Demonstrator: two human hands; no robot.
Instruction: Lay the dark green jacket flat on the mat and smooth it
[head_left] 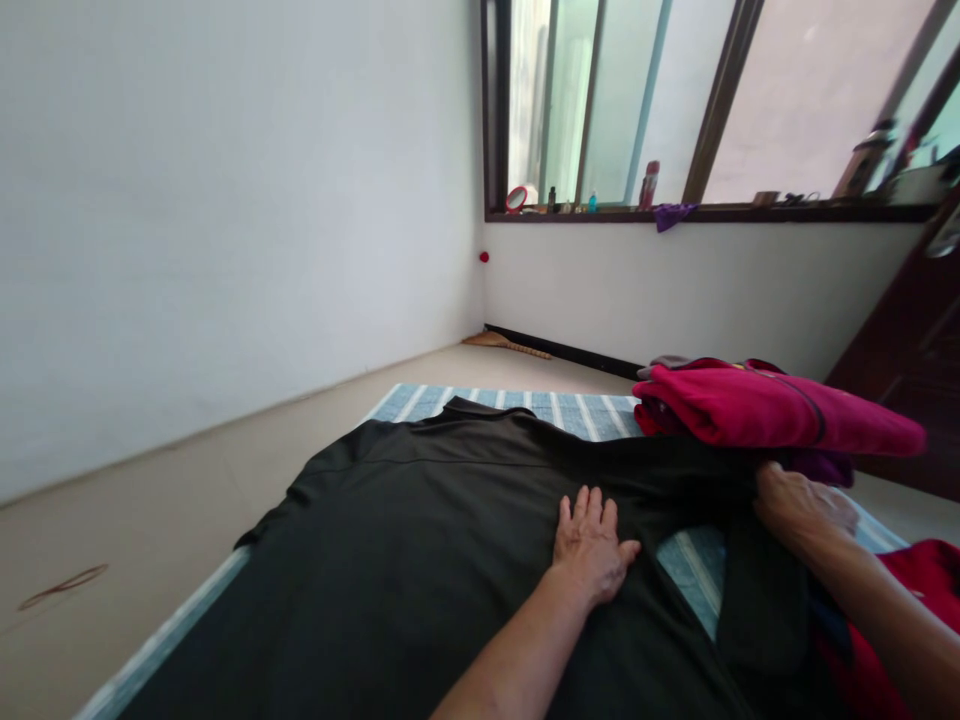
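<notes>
A black long-sleeved shirt (420,540) lies spread out, its collar at the far end. My left hand (592,540) rests flat on the shirt's body near the right armpit, fingers apart. Over to the right, my right hand (802,505) is closed on the shirt's right sleeve, which bends there and hangs back toward me. The fingertips of that hand are partly hidden. Beyond it sits a pile of folded pink-red clothes (780,405), close to the sleeve.
Under the shirt is a blue-and-white striped sheet (577,412). More red clothing (926,580) lies at the right edge. A windowsill (727,214) holds bottles, a mirror and a purple cloth (671,216). A thin brown loop (64,587) lies on the floor at left.
</notes>
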